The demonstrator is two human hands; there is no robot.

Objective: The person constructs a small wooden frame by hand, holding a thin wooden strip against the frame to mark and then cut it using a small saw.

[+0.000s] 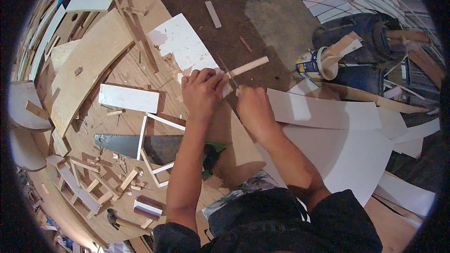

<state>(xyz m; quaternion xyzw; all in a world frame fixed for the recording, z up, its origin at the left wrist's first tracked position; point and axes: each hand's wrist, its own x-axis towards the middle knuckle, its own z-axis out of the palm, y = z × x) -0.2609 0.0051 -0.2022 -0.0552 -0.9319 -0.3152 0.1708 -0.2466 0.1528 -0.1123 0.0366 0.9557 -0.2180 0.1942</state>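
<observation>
A pale wooden strip juts out past the edge of the workbench. My left hand is closed on its near end, pressing it down beside a chipped white board. In my closed right hand is a narrow saw blade, which lies across the strip just beyond my left fingers. Its grip is hidden inside my fist. Left of my left forearm, a white open frame of thin strips rests over a wide handsaw.
A white block, nails and wood offcuts lie on the plywood bench. A hammer is near its lower left. To the right are large white sheets and a tub holding wood pieces. Another offcut is on the floor.
</observation>
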